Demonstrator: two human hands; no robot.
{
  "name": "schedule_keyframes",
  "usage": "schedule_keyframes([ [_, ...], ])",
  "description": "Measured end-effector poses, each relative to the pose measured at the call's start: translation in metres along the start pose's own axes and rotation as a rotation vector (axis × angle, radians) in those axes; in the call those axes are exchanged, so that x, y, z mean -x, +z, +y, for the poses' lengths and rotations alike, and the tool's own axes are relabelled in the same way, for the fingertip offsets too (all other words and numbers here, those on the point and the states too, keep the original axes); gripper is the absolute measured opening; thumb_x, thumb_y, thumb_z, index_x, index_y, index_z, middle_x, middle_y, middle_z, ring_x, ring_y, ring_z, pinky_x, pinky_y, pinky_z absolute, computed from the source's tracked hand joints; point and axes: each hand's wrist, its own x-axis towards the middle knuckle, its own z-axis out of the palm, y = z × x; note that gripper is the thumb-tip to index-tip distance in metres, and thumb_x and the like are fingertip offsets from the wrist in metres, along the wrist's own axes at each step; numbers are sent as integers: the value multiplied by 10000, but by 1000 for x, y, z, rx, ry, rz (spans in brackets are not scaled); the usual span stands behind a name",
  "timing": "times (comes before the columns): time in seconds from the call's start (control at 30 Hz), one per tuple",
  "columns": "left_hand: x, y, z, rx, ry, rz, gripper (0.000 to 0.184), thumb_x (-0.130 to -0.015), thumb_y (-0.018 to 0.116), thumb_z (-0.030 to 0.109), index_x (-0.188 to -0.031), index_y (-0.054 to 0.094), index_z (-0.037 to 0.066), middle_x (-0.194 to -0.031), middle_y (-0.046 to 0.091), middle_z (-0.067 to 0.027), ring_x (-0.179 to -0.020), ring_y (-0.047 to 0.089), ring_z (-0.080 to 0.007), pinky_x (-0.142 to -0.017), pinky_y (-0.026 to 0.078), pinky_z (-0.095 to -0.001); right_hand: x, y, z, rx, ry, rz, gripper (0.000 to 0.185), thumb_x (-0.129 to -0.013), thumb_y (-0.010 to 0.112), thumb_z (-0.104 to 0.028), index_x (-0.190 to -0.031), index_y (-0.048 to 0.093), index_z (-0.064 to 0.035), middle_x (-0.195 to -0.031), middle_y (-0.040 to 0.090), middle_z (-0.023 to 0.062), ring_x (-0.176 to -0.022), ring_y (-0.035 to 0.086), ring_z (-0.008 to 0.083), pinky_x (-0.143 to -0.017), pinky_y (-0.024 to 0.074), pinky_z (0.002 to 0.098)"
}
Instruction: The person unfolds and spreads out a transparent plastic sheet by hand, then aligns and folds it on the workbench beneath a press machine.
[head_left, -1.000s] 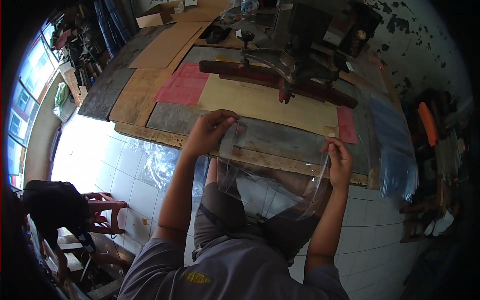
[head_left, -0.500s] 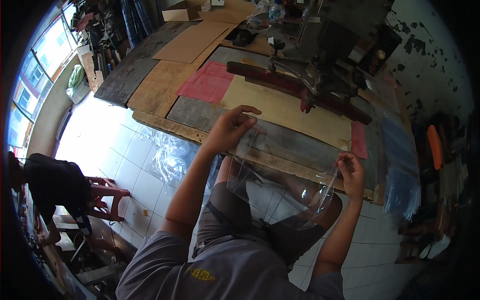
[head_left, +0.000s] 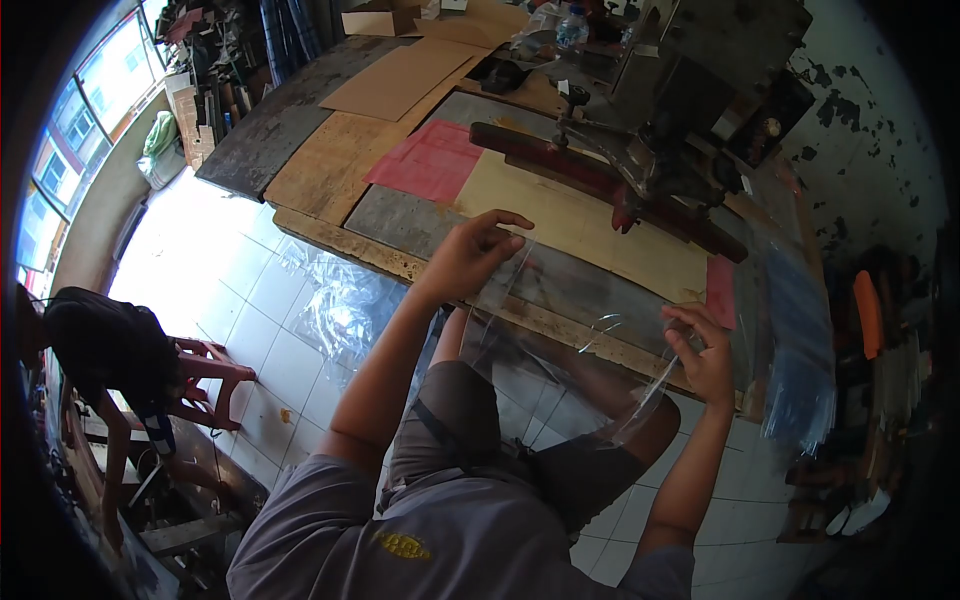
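Note:
A clear plastic sheet (head_left: 560, 370) hangs between my two hands over the table's front edge and my lap. My left hand (head_left: 478, 252) pinches its upper left corner, with the index finger reaching over the thumb. The upper right corner is pinched in my right hand (head_left: 700, 350). Beyond them a cream sheet (head_left: 580, 220) lies on the grey work surface, with a pink piece (head_left: 428, 160) at its left end and another pink piece (head_left: 720, 290) at its right. Over the cream sheet stands a dark red press bar (head_left: 600, 185) on a metal machine.
Stacked clear plastic sheets (head_left: 798, 350) lie at the table's right end. Crumpled plastic (head_left: 345, 300) is heaped under the front edge. Flat cardboard (head_left: 398, 80) rests at the back left. A person in dark clothing (head_left: 105, 340) sits at the far left near a red stool (head_left: 215, 380).
The camera view has shifted, so the table and machine appear farther right and tilted. Both hands keep hold of the plastic sheet, whose hanging part has changed shape slightly.

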Motion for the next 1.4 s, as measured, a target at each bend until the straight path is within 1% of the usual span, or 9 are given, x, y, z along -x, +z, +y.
schedule_keyframes([
  [0.3,-4,3,-12,-36,82,52,285,-1042,657,171,-1299,640,50,-685,622,73,-664,459,14,-641,388,-204,-5,-3,-12,46,19,-22,251,-887,765,-31,-1135,738,-3,-1043,698,59,-920,665,154,-839,507,290],
  [0.4,0,-2,1,-45,-41,-1,280,-1044,644,155,-1303,632,49,-879,790,-82,-898,666,-50,-854,503,-262,-3,-5,-10,73,-21,-39,175,-896,764,-62,-1057,741,1,-1007,688,61,-927,648,149,-820,497,290],
  [0.47,-1,1,-4,10,-5,13,288,-1042,659,173,-1302,638,50,-738,655,30,-704,492,-8,-669,386,-225,-2,-7,-7,64,-20,-54,151,-874,780,-44,-1015,748,-2,-1006,693,57,-908,655,156,-819,500,295],
  [0.53,-1,2,-7,37,8,22,294,-1041,667,184,-1302,641,51,-664,582,90,-605,403,12,-575,324,-206,-1,-11,-3,70,2,-74,131,-861,793,-39,-978,747,-3,-985,698,53,-894,658,157,-814,499,296],
  [0.67,-3,2,-13,42,23,40,297,-1042,670,188,-1303,642,49,-656,565,100,-605,401,12,-572,320,-203,-1,-23,4,94,63,-86,117,-853,811,-57,-920,733,-1,-896,712,50,-858,656,146,-786,493,293],
  [1.0,-1,1,-12,72,35,24,310,-1042,673,191,-1305,640,29,-685,613,90,-650,418,21,-632,351,-192,1,-32,18,-74,106,-48,121,-863,806,-65,-863,694,-20,-931,770,78,-832,684,129,-803,520,287],
  [1.1,2,-4,-3,73,-32,-12,285,-1042,653,158,-1302,642,42,-865,787,-50,-849,630,-18,-815,483,-234,2,-26,26,-222,58,16,153,-890,800,-94,-872,657,-44,-929,760,69,-852,712,152,-812,537,300],
  [1.2,1,1,-8,118,61,53,313,-1045,669,188,-1300,638,10,-772,713,35,-749,540,9,-744,442,-203,4,-22,30,-400,129,6,185,-916,796,-132,-893,628,-57,-918,747,62,-875,731,168,-809,546,309],
  [1.4,2,-1,-4,105,34,0,316,-1056,647,180,-1318,620,5,-865,771,-21,-860,630,-7,-814,485,-222,6,-25,41,-334,154,21,202,-930,794,-149,-899,611,-69,-873,721,46,-863,734,163,-803,555,309],
])
